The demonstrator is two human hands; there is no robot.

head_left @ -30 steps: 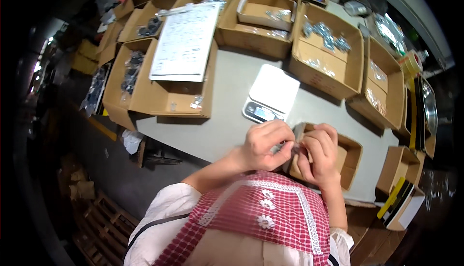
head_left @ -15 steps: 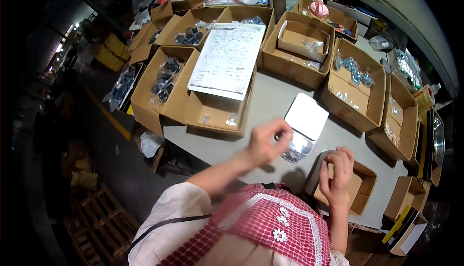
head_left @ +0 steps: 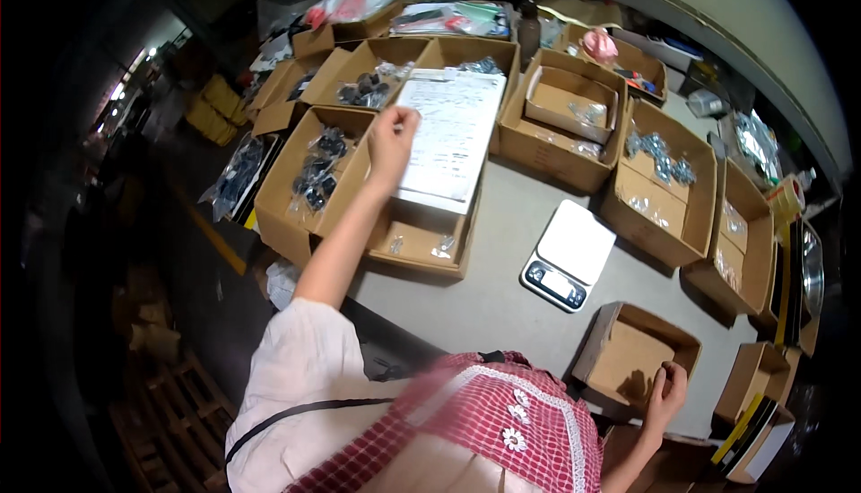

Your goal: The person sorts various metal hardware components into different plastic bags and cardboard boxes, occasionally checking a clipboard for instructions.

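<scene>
My left hand (head_left: 391,145) hovers over the left edge of a white clipboard (head_left: 441,170) with a handwritten sheet. Its fingers are curled together, and whatever they may hold is hidden. Loosely bent, my right hand (head_left: 665,392) is over the right side of a small open carton (head_left: 619,341), fingers a little apart and nothing visible in them. Between the hands lies a white digital scale (head_left: 574,246) with a bare plate and its display uncovered. Beside my left forearm stands a carton (head_left: 278,211) with bagged dark parts (head_left: 320,166).
The clipboard rests across cartons, partly covering one with small clear bags (head_left: 441,246). More open cartons line the back and right, one with bagged metallic parts (head_left: 659,157). A dark bottle (head_left: 528,27) and a pink object (head_left: 598,47) stand farther back. Wooden pallets (head_left: 175,403) lie at lower left.
My left hand has moved from the scale up and left to the clipboard. The clear bag with dark contents at the scale is out of sight. My right hand has shifted right and nearer.
</scene>
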